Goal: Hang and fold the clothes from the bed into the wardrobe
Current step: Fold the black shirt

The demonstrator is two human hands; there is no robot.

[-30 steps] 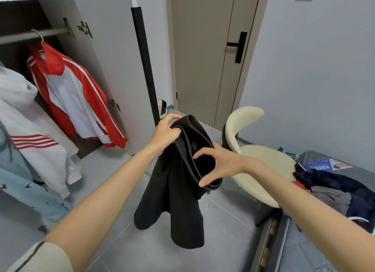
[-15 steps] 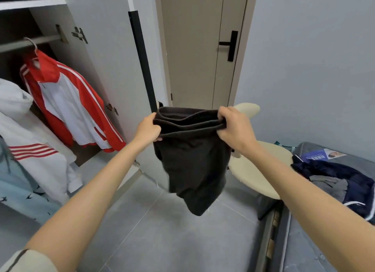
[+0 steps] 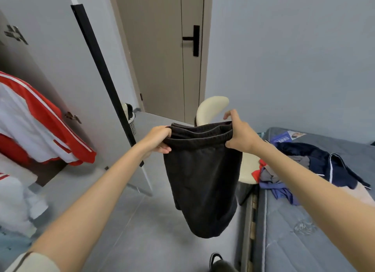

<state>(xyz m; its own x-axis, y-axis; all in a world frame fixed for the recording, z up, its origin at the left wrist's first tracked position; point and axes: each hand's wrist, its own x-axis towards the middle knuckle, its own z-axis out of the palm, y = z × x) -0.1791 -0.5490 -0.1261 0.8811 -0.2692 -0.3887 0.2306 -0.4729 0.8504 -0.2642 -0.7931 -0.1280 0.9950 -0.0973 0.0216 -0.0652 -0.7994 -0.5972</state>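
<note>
Dark shorts (image 3: pixel 200 178) hang in air between wardrobe (image 3: pixel 50 54) and bed (image 3: pixel 304 221), waistband stretched. Left hand (image 3: pixel 160 138) grips one end, right hand (image 3: pixel 239 135) pinches other. Risk: pinch slips, shorts drop to floor (image 3: pixel 142 221); uneven hold gives crooked fold.

Arms outstretched forward, left hand (image 3: pixel 160 138) and right hand (image 3: pixel 240 136) gripping, level.

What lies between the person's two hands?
The elastic waistband of the dark shorts spans the gap, gripped by the left hand and right hand, as the head view shows.
</note>
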